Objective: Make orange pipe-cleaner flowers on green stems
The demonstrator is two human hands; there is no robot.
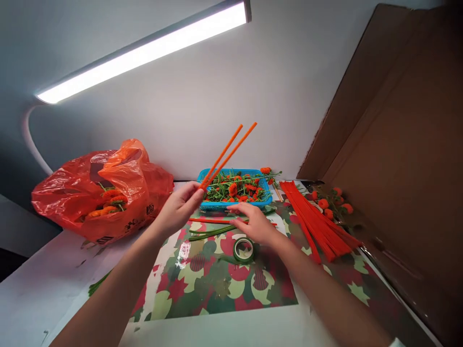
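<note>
My left hand (184,205) is closed on two orange pipe cleaners (228,154), pinched at their lower ends and slanting up to the right. My right hand (255,224) is open, thumb and fingers apart, just in front of a blue plastic basket (235,206). Below its fingers a red-orange pipe cleaner (210,220) lies crosswise on the patterned mat (217,289); whether the hand touches it I cannot tell. Several green pipe cleaners (208,234) lie nearer to me, beside a roll of green tape (243,250). Small orange flowers with green stems (233,189) fill the basket.
On the left sits a red plastic bag (144,193) with orange flowers inside. A fanned bundle of red-orange pipe cleaners (321,221) lies at the right, beside more finished flowers (329,205). A cardboard panel (398,120) rises there. A bar lamp (144,53) hangs above.
</note>
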